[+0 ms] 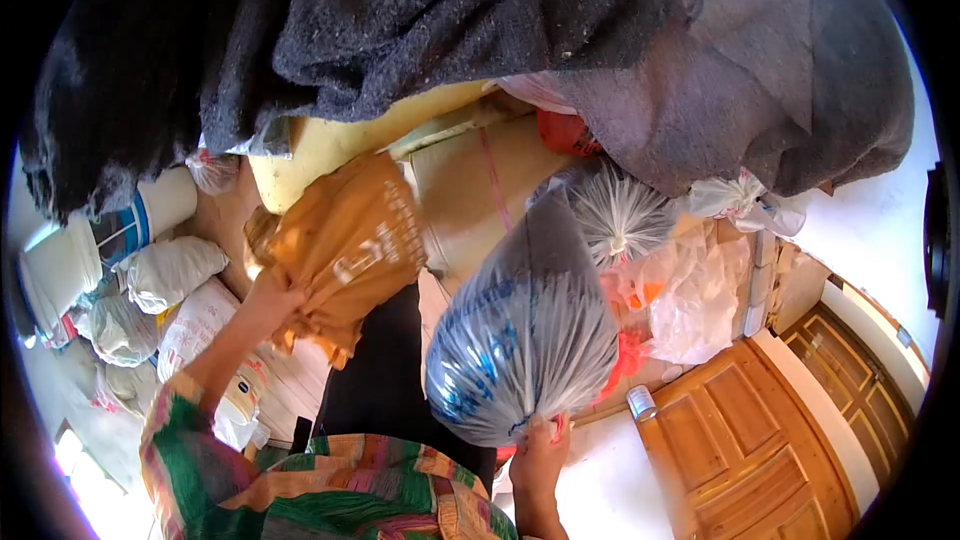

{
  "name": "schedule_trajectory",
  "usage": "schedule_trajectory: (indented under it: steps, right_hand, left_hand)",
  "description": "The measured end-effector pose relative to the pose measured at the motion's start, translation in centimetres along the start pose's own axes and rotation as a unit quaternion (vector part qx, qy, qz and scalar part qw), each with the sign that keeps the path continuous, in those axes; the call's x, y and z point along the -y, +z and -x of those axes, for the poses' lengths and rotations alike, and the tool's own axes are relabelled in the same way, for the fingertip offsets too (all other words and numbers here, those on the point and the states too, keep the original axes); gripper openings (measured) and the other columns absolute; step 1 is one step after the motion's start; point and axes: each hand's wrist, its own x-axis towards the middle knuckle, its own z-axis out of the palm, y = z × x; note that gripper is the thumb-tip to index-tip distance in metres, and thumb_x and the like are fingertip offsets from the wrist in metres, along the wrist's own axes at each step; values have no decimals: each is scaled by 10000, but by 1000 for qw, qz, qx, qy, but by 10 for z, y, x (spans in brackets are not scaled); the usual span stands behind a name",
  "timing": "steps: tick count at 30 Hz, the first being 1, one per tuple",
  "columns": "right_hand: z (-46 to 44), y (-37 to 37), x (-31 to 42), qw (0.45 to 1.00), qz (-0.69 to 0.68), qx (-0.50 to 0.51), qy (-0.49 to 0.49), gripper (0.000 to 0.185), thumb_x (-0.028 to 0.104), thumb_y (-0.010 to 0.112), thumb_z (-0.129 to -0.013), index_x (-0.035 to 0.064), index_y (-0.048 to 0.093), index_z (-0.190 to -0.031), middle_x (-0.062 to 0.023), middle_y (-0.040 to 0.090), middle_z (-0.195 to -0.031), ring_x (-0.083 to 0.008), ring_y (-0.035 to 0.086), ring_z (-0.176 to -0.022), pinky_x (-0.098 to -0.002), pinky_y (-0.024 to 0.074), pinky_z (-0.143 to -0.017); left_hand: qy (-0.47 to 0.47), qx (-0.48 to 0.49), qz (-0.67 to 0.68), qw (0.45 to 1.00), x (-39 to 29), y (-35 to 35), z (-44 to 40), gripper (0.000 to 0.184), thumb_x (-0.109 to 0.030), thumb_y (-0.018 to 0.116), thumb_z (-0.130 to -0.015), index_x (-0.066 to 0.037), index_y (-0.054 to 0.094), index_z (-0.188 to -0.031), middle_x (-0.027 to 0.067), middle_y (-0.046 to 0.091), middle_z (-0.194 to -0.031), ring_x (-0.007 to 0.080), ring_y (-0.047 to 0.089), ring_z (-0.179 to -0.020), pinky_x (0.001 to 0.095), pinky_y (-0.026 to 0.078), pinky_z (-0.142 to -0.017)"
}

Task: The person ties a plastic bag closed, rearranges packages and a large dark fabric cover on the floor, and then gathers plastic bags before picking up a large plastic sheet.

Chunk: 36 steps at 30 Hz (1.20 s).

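Clear plastic bag [525, 340] in front of the body, full and rounded, with dark and blue contents visible through the film and the gathered neck toward the body. Handle by the neck only, with the right hand [540, 460] closed around the bunched plastic, fingers narrow and firmly wrapped. Grip close to the full part for best control, and avoid pinching a single layer of thin film, likely to stretch or tear under load. Support beneath the bag: impossible to tell from this view. To the left, orange bag [360, 250] with pale printing, bunched in the left hand [275, 300], fingers closed on a thick fold of cloth. Gather loose folds fully into the palm to prevent slipping, and hold apart from the clear bag to avoid snagging. Move both loads slowly, as a precaution against swinging. Beyond and between the two, pale box [460, 200] with a pink line across the face. Just past the clear bag, knotted bag [620, 215] and, nearer the door side, crumpled pale plastic [700, 300]. Farther right, small can [641, 402] beside the wooden door [740, 430]. On the far left, white sacks [175, 270] near a white bucket [60, 270]. Overhead in view, dark blanket [430, 20], draped in heavy folds.
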Motion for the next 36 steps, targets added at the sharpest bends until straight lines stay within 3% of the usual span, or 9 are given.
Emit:
schedule_trajectory:
  steps: [6, 14, 16, 23, 24, 26, 28, 32, 36]
  right_hand:
    - [-32, 80, -2, 978, -159, -4, 138, 235, 82, 572, -834, 137, 455, -1029, 80, 402, -662, -26, 384, -528, -197, 304, -453]
    - [-178, 200, 24, 959, -260, 82, -75, 66, 134, 574, -814, 138, 521, -854, 67, 440, -665, -34, 402, -545, -203, 329, -470]
    - [-188, 212, 25, 946, -288, 116, -98, 85, 143, 566, -811, 154, 505, -753, 66, 452, -654, -40, 399, -530, -202, 328, -467]
    - [-165, 218, 8, 852, -504, 128, -56, 131, 170, 557, -838, 141, 496, -726, 41, 511, -653, -72, 509, -620, -210, 443, -629]
    - [-174, 242, 20, 863, -501, 60, -33, 140, 193, 561, -840, 139, 491, -731, 38, 501, -656, -75, 490, -619, -192, 418, -633]
    - [-220, 286, -14, 936, -171, -27, -306, 110, 176, 521, -843, 139, 490, -743, 38, 507, -671, -74, 483, -637, -195, 414, -619]
    - [-209, 314, -6, 894, 24, -106, -434, 101, 167, 511, -840, 139, 490, -745, 42, 507, -673, -72, 484, -643, -196, 409, -602]
    - [-214, 310, 0, 893, -440, -74, -50, 105, 65, 526, -799, 155, 495, -753, 70, 418, -623, -47, 391, -516, -212, 283, -441]
    - [-199, 269, -10, 917, -388, 91, -32, 93, 180, 618, -843, 164, 551, -780, 69, 559, -699, -51, 535, -612, -204, 416, -527]
  left_hand:
    - [-50, -14, 42, 998, 13, -30, 52, 220, -42, 584, -776, 67, 560, -965, 90, 613, -794, 163, 607, -646, 288, 515, -512]
    - [-63, -81, 136, 985, 117, -62, 60, 231, -18, 560, -789, 59, 561, -1006, 101, 636, -846, 145, 615, -698, 267, 518, -602]
    - [28, -80, -59, 995, 105, -65, 60, 240, -16, 572, -788, 57, 563, -1016, 97, 633, -876, 141, 611, -692, 267, 519, -593]
    - [-103, -103, 223, 964, 101, -42, 40, 179, -89, 595, -824, 49, 540, -925, 67, 567, -689, 158, 596, -604, 292, 550, -495]
    - [-102, -106, 215, 965, 100, -42, 40, 160, -87, 598, -822, 43, 540, -893, 64, 569, -686, 149, 588, -585, 287, 542, -489]
    - [-99, -108, 202, 968, 105, -44, 40, 144, -86, 602, -820, 38, 541, -862, 62, 570, -683, 140, 579, -567, 282, 535, -483]
    - [-55, -116, 150, 980, 123, -39, 35, 140, -89, 605, -816, 39, 566, -854, 60, 589, -699, 117, 574, -601, 268, 499, -513]
    - [-63, -102, 138, 983, 136, -37, 24, 191, -114, 598, -817, 50, 602, -913, 59, 622, -740, 104, 571, -668, 273, 464, -601]
    - [1, -128, 45, 991, 188, -38, 5, 192, -96, 577, -802, 47, 607, -926, 80, 642, -774, 141, 582, -689, 295, 476, -628]
